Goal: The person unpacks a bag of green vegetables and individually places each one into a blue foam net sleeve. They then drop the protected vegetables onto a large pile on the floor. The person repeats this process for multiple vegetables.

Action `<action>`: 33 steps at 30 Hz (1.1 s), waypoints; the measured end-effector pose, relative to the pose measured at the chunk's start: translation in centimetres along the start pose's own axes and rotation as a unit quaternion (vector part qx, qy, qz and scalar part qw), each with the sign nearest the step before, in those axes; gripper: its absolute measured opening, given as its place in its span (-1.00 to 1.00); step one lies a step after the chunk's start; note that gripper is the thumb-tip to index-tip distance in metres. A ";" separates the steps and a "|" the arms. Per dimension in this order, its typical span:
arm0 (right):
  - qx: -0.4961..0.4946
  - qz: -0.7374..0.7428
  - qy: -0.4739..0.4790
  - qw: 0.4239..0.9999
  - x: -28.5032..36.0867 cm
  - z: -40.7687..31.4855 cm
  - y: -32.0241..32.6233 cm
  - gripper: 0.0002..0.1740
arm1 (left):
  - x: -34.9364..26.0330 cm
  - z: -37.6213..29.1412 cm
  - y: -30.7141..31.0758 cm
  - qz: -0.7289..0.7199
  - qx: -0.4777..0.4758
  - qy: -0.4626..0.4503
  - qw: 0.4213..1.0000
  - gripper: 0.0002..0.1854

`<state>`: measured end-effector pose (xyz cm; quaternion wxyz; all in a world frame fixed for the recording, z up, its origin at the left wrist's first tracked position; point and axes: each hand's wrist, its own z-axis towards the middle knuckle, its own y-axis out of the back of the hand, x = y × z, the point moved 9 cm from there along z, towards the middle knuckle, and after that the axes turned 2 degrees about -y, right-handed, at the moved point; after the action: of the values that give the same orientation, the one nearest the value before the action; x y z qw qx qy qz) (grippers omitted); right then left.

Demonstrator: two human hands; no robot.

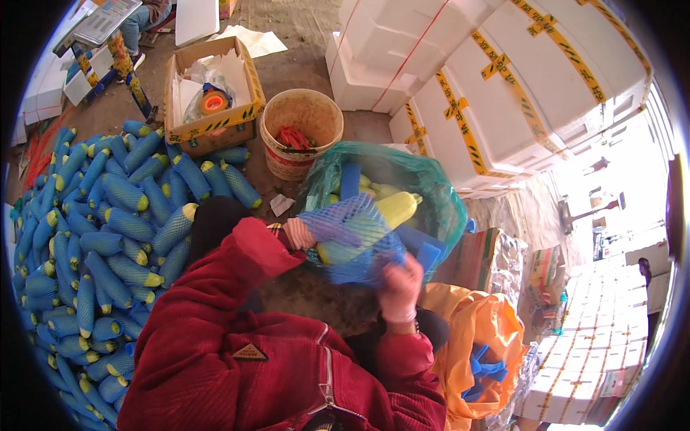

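In front of me, a pale green summer squash (400, 209) lies slantwise over an open green plastic bag (439, 188) of more squashes. Blue foam netting (350, 266) wraps its lower part. My left hand (329, 226), partly hidden under blue mesh, grips the squash from the left. Blurred by motion, my right hand (400, 283) in a pale glove holds the netting below the squash. Flat blue net sleeves (428, 253) lie at the bag's right side. To my left is a large heap of netted squashes (126, 223).
Beyond the bag stand a bucket (302, 99) with red strips and a cardboard box (250, 81) holding tape. White foam boxes (463, 129) are stacked at upper right. An orange bag (447, 312) with blue nets sits at my right. Another person's leg (131, 32) shows at upper left.
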<state>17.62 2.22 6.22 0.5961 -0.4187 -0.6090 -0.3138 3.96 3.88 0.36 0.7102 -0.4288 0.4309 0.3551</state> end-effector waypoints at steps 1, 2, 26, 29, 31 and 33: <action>-0.068 0.104 0.020 0.992 -0.2 0.9 2.3 -0.77 | -1.3 0.1 -0.2 -0.041 -0.022 -0.046 0.998 -0.13; -0.114 0.074 0.040 0.990 -0.6 1.8 3.8 -0.80 | -0.8 0.2 -1.2 -0.223 -0.014 0.002 0.975 -0.18; -0.138 -0.403 0.415 0.804 3.7 1.6 -5.8 -0.75 | 2.0 1.8 -3.1 -0.558 -0.122 0.068 0.818 -0.76; -0.173 -0.324 0.358 0.859 4.0 3.0 -3.0 -0.84 | 4.0 1.8 -2.5 -0.487 -0.193 0.081 0.848 -0.77; -0.156 -0.182 0.241 0.940 3.1 4.3 -0.1 -0.78 | 4.7 2.0 -2.8 -0.440 -0.186 0.103 0.873 -0.78; -0.191 -0.070 0.186 0.961 3.2 3.2 3.2 -0.71 | 4.6 2.3 -3.0 -0.425 -0.167 0.098 0.884 -0.79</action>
<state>19.15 6.88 8.68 0.5844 -0.4156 -0.4433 -0.5377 9.04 5.42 -2.38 0.6650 -0.7159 0.2085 0.0421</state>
